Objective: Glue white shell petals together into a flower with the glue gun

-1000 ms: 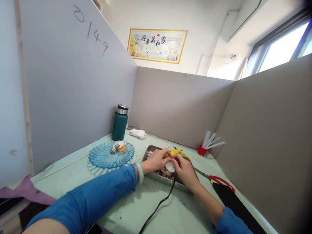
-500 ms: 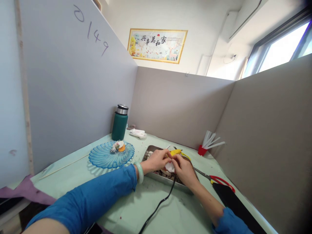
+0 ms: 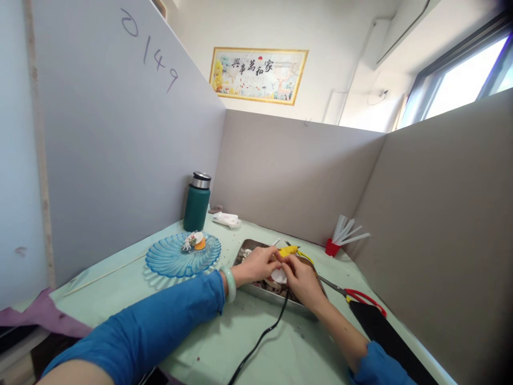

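My left hand and my right hand meet fingertip to fingertip above a metal tray. Both are closed in a pinch, and what the fingers press is hidden. Just under the fingertips shows a white, rounded, shell-like piece; whether it is held or lies in the tray I cannot tell. Small shell-like bits fill part of the tray. Behind my fingers lies a yellow tool, partly covered. A black cord runs from the tray toward the near edge of the table.
On the left, a blue scalloped plate bears a small shell-like cluster, with a green bottle behind. To the right are red-handled scissors, a black flat object and a red cup of white sticks. Grey partitions surround the table.
Both hands stay pinched together in almost the same place. The white piece beneath my fingertips has shifted very slightly; nothing else visibly moves.
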The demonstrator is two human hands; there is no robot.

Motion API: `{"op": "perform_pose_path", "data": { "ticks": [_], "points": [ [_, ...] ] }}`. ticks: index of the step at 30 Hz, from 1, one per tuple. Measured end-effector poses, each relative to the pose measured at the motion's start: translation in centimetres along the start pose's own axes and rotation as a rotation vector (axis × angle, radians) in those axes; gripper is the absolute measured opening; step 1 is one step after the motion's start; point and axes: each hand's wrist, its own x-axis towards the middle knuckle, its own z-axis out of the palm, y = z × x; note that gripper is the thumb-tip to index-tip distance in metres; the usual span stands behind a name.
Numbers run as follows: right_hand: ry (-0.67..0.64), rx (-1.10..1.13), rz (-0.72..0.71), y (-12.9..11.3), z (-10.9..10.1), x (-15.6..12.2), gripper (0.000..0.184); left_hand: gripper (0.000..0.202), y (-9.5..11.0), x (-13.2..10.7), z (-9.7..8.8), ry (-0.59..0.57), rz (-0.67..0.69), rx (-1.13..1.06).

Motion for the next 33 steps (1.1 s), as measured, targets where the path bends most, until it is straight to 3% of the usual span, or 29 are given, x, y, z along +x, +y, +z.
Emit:
{"op": "perform_pose_path", "data": {
  "ticks": [21,33],
  "points": [
    [-0.036,-0.094,0.008,0.35,0.32,0.05,0.018,0.020,0.03,-0.13,-0.13,-0.070,0.021,0.102],
    [-0.016,-0.058,0.032,-0.06,0.10,-0.02,0.023,0.018,0.21,-0.09,-0.15,-0.014,0.009,0.027]
  ]
}}
